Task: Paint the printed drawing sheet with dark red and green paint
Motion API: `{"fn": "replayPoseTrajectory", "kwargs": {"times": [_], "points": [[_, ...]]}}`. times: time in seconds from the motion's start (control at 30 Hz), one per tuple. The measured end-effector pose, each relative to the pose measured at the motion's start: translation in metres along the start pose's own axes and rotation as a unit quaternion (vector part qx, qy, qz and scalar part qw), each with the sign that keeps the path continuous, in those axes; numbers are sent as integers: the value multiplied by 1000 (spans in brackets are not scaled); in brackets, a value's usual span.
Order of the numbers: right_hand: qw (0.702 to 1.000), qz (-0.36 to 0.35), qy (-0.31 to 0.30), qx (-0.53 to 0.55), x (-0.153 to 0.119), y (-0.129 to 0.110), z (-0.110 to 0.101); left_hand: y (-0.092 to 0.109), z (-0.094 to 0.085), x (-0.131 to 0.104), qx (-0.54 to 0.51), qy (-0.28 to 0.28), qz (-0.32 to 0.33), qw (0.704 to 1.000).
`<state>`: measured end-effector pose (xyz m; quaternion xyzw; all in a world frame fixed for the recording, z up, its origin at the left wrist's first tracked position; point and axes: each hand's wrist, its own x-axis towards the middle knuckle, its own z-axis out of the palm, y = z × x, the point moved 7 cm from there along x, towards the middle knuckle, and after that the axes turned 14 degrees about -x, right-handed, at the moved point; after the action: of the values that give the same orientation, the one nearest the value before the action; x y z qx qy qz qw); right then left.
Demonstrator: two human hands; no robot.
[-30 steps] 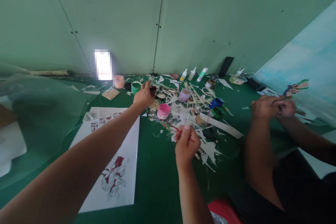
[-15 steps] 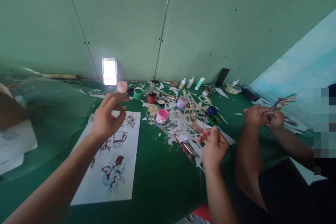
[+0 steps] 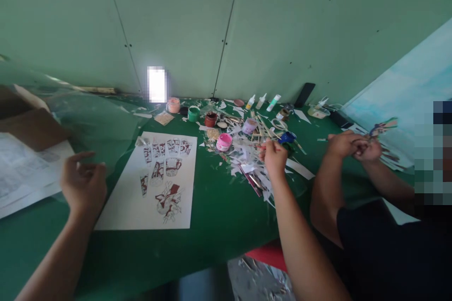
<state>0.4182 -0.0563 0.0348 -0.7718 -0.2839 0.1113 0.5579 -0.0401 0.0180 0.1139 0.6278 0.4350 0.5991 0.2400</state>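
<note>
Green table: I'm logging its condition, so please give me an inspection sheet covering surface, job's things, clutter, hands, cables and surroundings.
Surface: green table, littered toward the wall.
Job's things: drawing sheet, partly coloured dark red; pink jar.
Clutter: paper scraps heaped beside the pink jar.
Hands: right hand holds a thin red tool; left hand empty.
Cables: apparent pale cord near the black box.
Surroundings: green wall behind; another person's hands at right.

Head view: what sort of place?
Probably a shared craft workshop: open paint jars such as the pink one, a sheet of partly coloured drawings, and a co-worker's hands alongside.
</note>
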Motion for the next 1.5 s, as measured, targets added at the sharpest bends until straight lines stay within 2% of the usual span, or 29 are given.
{"fn": "replayPoseTrajectory", "kwargs": {"times": [0.07, 0.1, 0.27, 0.37, 0.53, 0.8, 1.03, 1.3, 1.5], "points": [[999, 6, -32, -24, 4, 4, 11, -23, -21, -8, -28, 91, -63, 994], [998, 9, -48, -35, 4, 7, 15, -32, -27, -11, -33, 111, -78, 990], [993, 26, -95, -71, 3, 18, 21, -68, -38, -17, -48, 158, -109, 980], [989, 28, -120, -82, 7, 19, 24, -78, -39, -21, -61, 173, -116, 976], [981, 11, -162, -101, 15, 14, 31, -78, -35, -28, -89, 133, -110, 981], [970, -43, -203, -129, 15, 13, 33, -79, -35, -28, -103, 130, -100, 981], [964, -57, -209, -155, 17, 17, 31, -78, -35, -29, -111, 131, -105, 980], [963, -48, -213, -159, 12, 5, 28, -83, -36, -28, -115, 129, -99, 980], [985, -12, -156, -76, 12, 1, 12, -81, -36, -30, -113, 128, -110, 979]]}}
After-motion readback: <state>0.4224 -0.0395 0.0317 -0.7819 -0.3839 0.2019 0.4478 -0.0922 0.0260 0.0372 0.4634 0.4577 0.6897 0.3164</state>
